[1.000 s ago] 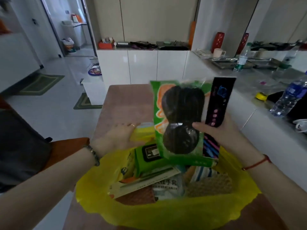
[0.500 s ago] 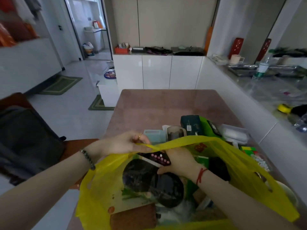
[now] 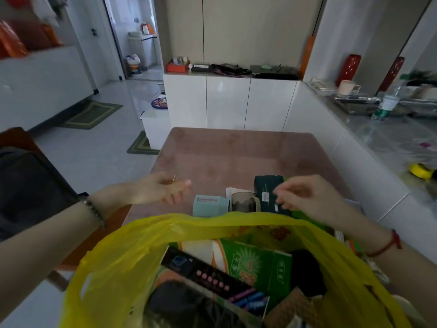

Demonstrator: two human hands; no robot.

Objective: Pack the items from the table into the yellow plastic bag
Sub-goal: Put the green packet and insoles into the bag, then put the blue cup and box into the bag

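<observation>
The yellow plastic bag (image 3: 123,259) stands open at the near table edge. Inside lie a black box with pink dots (image 3: 212,278), a green carton (image 3: 257,263) and a dark packet (image 3: 179,306). Behind the bag on the table sit a light blue box (image 3: 208,205), a glass mug (image 3: 243,204) and a dark teal pack (image 3: 267,188). My left hand (image 3: 163,190) hovers open above the table, left of the blue box. My right hand (image 3: 305,197) hangs over the teal pack with loose fingers, holding nothing.
The brown table (image 3: 236,152) stretches away beyond the items. A dark bag rests on a chair (image 3: 28,185) at my left. A grey counter (image 3: 390,138) with a bottle, a mug and trays runs along the right. White cabinets (image 3: 229,102) stand behind the table.
The dark packet and the black box went from my right hand into the bag. Both hands have let go and lifted out, now hovering above the items behind the bag.
</observation>
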